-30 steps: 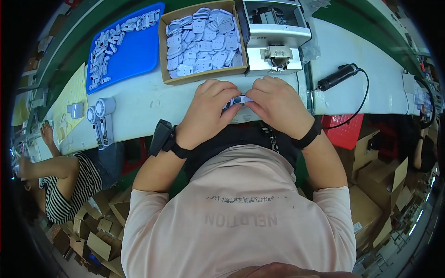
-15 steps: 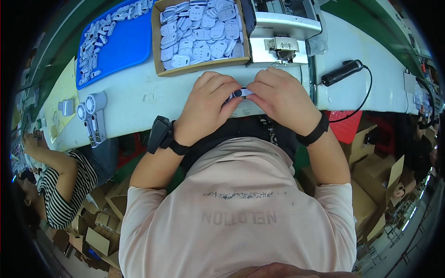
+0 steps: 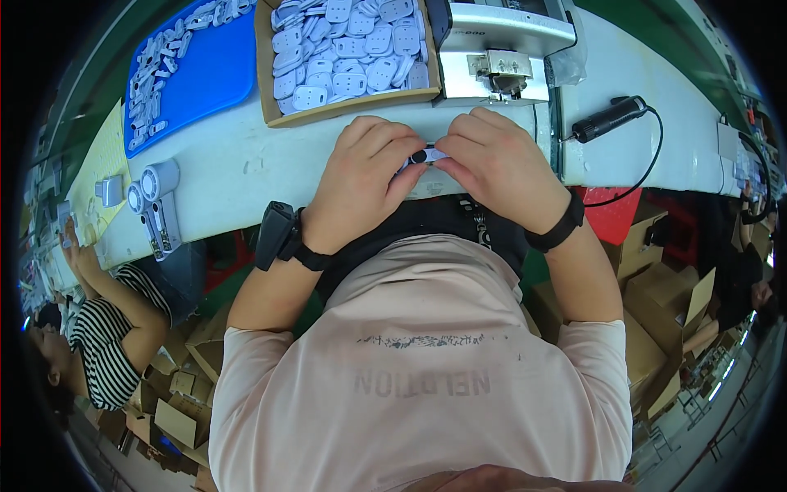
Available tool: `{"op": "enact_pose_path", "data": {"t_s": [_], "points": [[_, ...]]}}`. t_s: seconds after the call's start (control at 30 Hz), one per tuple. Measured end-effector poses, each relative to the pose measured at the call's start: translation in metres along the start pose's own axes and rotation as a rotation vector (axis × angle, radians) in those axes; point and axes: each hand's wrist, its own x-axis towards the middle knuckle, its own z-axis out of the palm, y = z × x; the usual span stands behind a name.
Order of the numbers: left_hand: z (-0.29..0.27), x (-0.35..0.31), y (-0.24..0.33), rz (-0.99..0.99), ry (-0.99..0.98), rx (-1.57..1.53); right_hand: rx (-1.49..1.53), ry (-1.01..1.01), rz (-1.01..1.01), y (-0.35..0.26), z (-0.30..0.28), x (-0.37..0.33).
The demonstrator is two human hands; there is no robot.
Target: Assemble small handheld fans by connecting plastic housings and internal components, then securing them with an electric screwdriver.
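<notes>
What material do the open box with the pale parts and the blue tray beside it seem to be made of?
The brown open box looks like corrugated cardboard: matt, with raw tan edges. The blue flat tray seems to be smooth moulded plastic with rounded corners, though soft rubber is possible. The pale grey-white plug-shaped parts look like matt plastic.

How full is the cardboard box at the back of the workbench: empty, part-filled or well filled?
Well filled. The cardboard box holds a heap of pale grey plug-shaped parts covering its bottom, stacked near its rim.

Beyond my left hand (image 3: pixel 361 184) I see the box of plug parts (image 3: pixel 348 49); beyond my right hand (image 3: pixel 500 168), the machine (image 3: pixel 504 49); a cabled tool (image 3: pixel 607 121) lies farther right.
</notes>
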Motion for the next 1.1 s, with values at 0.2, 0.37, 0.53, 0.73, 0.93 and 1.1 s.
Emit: {"op": "enact_pose_path", "data": {"t_s": [0.2, 0.37, 0.53, 0.73, 0.93, 1.1], "points": [[0.001, -0.002, -0.001, 0.041, -0.004, 0.041, 0.024, 0.041, 0.001, 0.004, 0.007, -0.008], [0.002, -0.002, 0.000, 0.036, 0.000, 0.033, 0.068, 0.071, 0.045, 0.006, 0.005, -0.017], [0.002, -0.002, -0.002, 0.027, -0.008, 0.018, 0.100, 0.138, 0.031, 0.008, 0.011, -0.017], [0.002, -0.002, -0.004, 0.042, -0.006, 0.038, 0.124, 0.138, 0.007, 0.016, 0.018, -0.017], [0.003, 0.002, 0.000, 0.085, -0.024, 0.121, 0.103, 0.228, 0.004, 0.017, 0.022, -0.024], [0.003, -0.002, 0.003, 0.116, -0.030, 0.166, 0.042, 0.150, -0.025, 0.017, 0.019, -0.022]]}}
